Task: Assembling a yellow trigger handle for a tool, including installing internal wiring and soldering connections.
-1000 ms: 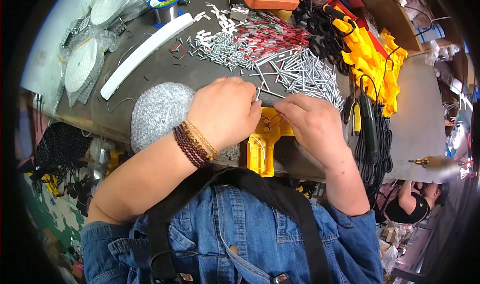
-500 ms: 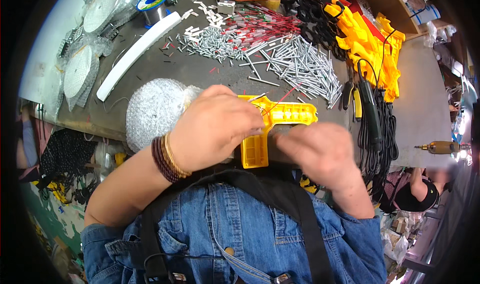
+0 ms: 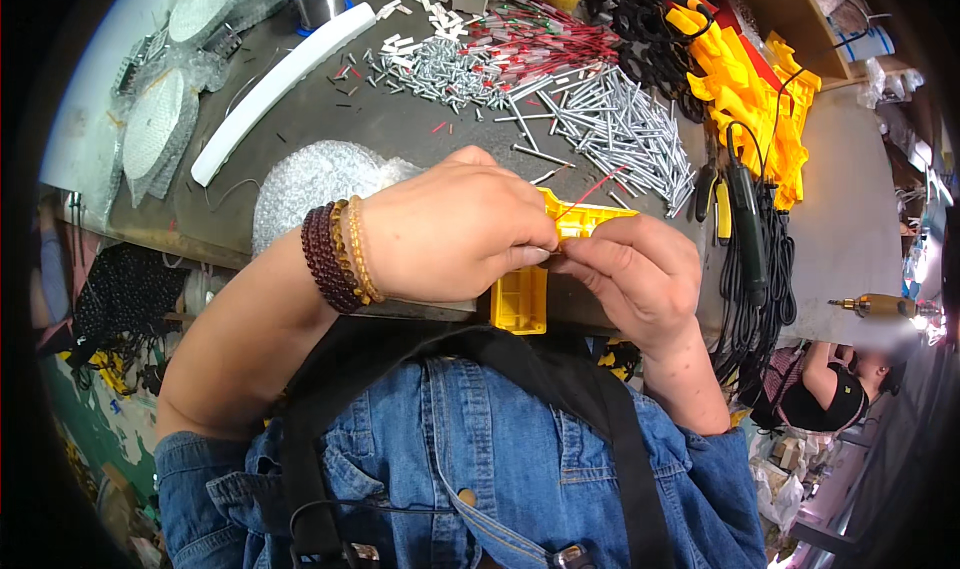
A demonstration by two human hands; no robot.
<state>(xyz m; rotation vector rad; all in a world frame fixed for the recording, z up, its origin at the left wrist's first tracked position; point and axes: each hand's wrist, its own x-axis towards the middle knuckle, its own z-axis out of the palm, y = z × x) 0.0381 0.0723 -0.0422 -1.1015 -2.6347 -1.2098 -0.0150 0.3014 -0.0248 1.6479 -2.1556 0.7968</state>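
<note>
A yellow plastic housing half (image 3: 519, 301), with ribbed hollows and a handle-like lower part, lies at the near edge of the table under my hands. My left hand (image 3: 455, 227) covers its upper left part, fingertips pinched together over its middle. From the other side my right hand (image 3: 643, 274) reaches in, thumb and forefinger pressed together, almost touching the left fingertips. Whatever the two pinches hold is too small or hidden to make out. A thin red wire (image 3: 594, 191) sticks up from the housing beyond my fingertips.
Piles of long screws (image 3: 630, 139), short screws (image 3: 440, 74) and red-wired parts (image 3: 545, 39) lie beyond my hands. A bubble-wrapped bundle (image 3: 315, 189) sits left. Yellow housings (image 3: 745, 89), black cables (image 3: 745, 299) and a power screwdriver (image 3: 742, 234) are right. Another person (image 3: 825, 384) works far right.
My right hand has come in leftward and up, and its fingertips now meet those of my left hand over the housing. The left hand has shifted slightly right. The whole view has shifted a little.
</note>
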